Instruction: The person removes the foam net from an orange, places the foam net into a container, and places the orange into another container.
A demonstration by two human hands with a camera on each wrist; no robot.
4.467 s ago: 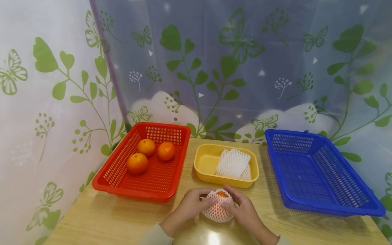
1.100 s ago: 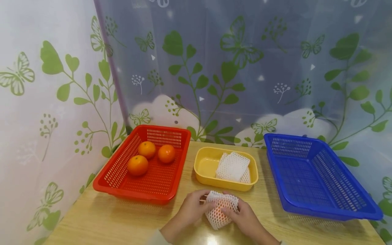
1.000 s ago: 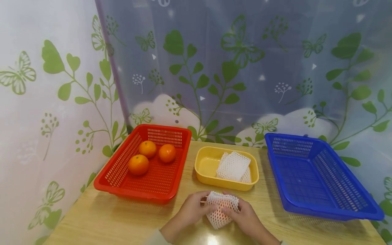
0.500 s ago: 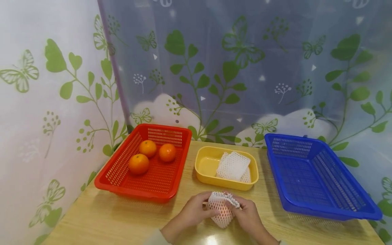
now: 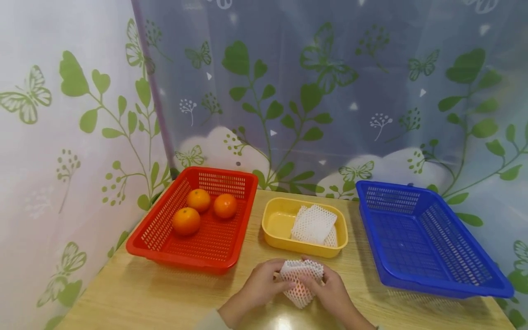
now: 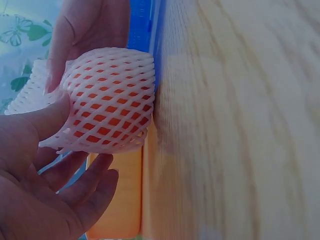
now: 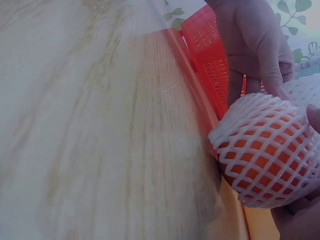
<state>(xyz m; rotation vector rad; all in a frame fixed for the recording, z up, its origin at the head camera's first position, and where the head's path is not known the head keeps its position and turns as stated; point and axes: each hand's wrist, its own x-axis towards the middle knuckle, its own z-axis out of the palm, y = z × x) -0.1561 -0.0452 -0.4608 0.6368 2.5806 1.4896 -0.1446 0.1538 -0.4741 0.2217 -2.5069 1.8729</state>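
An orange (image 6: 114, 121) sits inside a white foam fruit net (image 5: 295, 270), its colour showing through the mesh. My left hand (image 5: 264, 285) holds the net from the left, thumb on the near side. From the right, my right hand (image 5: 330, 289) grips it, thumb pressed on the mesh. In the left wrist view the net's loose end (image 6: 31, 92) stretches past the fruit between both hands. The right wrist view shows the netted orange (image 7: 267, 155) close to the tabletop. Some fingertips are hidden behind the net.
At left, a red basket (image 5: 235, 250) holds three oranges (image 5: 186, 222). A yellow tray (image 5: 274, 233) with folded white foam nets (image 5: 315, 223) stands behind the hands. To the right is a blue basket (image 5: 412, 233) on the wooden table (image 5: 136, 298). A patterned curtain (image 5: 280, 91) hangs behind.
The orange's top showed at the net's opening 4.5 seconds ago; now the net extends up past it. Half a second ago the rim was folded at the right; now it lies flatter.
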